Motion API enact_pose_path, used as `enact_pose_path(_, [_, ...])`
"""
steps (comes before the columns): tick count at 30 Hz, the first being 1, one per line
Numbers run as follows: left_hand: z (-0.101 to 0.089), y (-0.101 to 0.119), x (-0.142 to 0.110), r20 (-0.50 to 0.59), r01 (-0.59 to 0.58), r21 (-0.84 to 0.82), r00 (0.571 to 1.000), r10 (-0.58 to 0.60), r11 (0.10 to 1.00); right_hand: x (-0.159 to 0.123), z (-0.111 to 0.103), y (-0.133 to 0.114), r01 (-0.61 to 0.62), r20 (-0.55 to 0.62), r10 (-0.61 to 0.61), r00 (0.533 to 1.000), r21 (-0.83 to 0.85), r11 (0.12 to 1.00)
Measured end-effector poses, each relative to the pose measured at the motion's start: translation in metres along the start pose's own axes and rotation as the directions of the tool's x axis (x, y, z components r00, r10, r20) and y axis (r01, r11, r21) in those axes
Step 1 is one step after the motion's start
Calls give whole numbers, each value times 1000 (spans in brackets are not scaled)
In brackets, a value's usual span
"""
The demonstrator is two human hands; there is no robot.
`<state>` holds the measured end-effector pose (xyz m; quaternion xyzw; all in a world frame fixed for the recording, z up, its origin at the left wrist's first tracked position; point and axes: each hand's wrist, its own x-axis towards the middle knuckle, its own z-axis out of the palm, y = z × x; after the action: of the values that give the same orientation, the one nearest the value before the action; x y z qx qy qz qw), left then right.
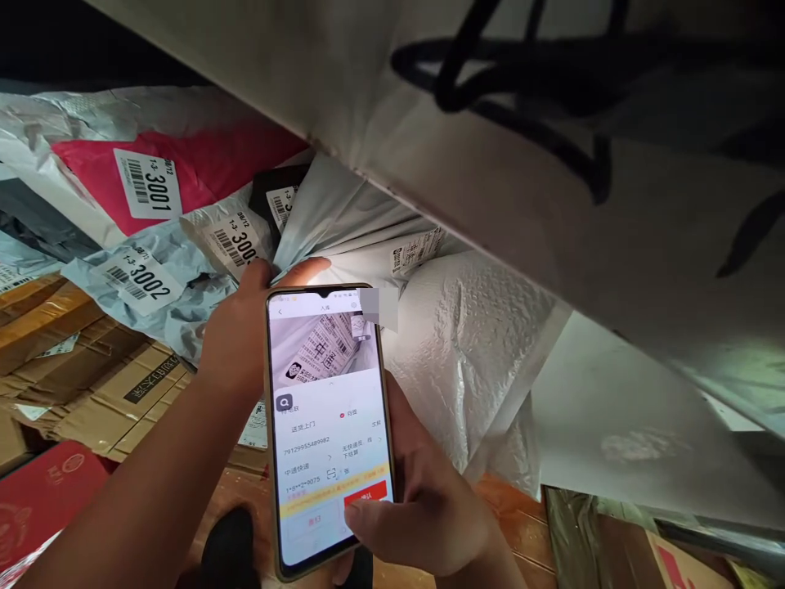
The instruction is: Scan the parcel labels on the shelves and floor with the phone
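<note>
My right hand [429, 507] is wrapped around a smartphone [331, 425], its thumb at the lower part of the lit screen. That screen shows a camera picture of a shipping label, with lines of text and a red button below. Behind the phone, my left hand [239, 315] pinches the gathered plastic of a white mailer bag [343, 213]. A printed label [417, 249] lies on this bag, facing up. Part of my left hand is hidden by the phone. Close to its fingers are a small parcel [230, 241] and a grey-blue mailer bag [138, 278] labelled 3002.
A pink parcel [202, 176] labelled 3001 lies at the upper left. A cardboard box [116, 401] is below it. To the right sits a white padded parcel [472, 343]. A large pale panel [466, 188] with black strokes slants overhead. A red box [49, 499] lies lower left.
</note>
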<state>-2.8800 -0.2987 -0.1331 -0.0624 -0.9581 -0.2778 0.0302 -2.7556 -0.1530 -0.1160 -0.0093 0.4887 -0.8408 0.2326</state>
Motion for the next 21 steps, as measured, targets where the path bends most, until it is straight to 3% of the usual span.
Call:
enact_pose_path(9, [-7, 10, 0, 41, 62, -50, 997, -60, 997, -1, 0, 3, 15, -17, -14, 1000, 34, 999])
enact_pose_path(14, [-4, 9, -1, -12, 14, 7, 1000, -14, 1000, -2, -3, 3, 18, 0, -18, 1000, 29, 999])
enact_pose_path(21, [-3, 8, 0, 3, 24, 84, 1000, -24, 996, 3, -4, 0, 13, 12, -13, 1000, -5, 1000])
